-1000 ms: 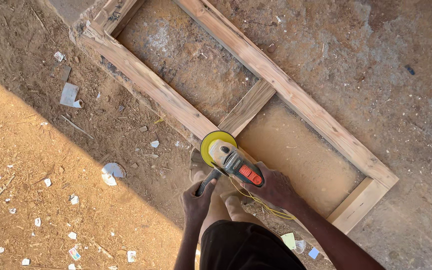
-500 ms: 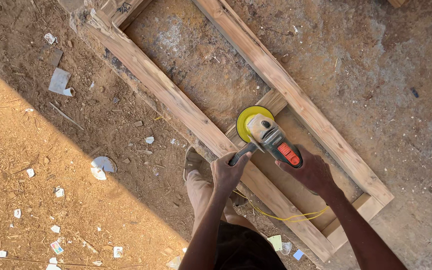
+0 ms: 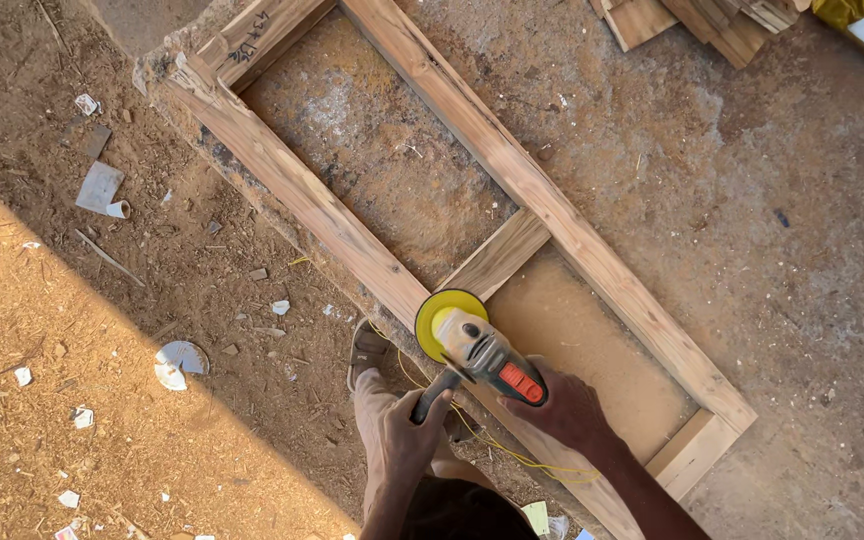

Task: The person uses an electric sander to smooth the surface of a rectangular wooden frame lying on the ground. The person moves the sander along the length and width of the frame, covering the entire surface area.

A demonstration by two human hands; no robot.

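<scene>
Yellow sanding disc (image 3: pixel 446 318) now sitting right on the near rail of the wooden frame (image 3: pixel 512 170), at the spot where the short cross piece (image 3: pixel 497 255) meets it. Half a second back it was over on the cross piece side, a bit further into the frame, so looks like a pass sliding back toward the near rail. Probably just working along that joint, going by the pictures.

Angle grinder (image 3: pixel 482 352) held two-handed, tilted diagonally with the disc end pointing away from the body. Left hand (image 3: pixel 399 430) wrapped around the dark side handle, fingers closed tight. Right hand (image 3: pixel 564 405) clamped over the rear of the grey and red body, wrist bent down. Both forearms coming in from the bottom edge, converging on the tool.

Yellow cord (image 3: pixel 492 440) trailing back under the hands across the rail. Sandalled foot (image 3: pixel 367 348) planted on the ground just beside the frame. Sawdust all over the concrete floor (image 3: pixel 752 250), scraps of white litter (image 3: pixel 180 362) on the dirt to the left.
</scene>
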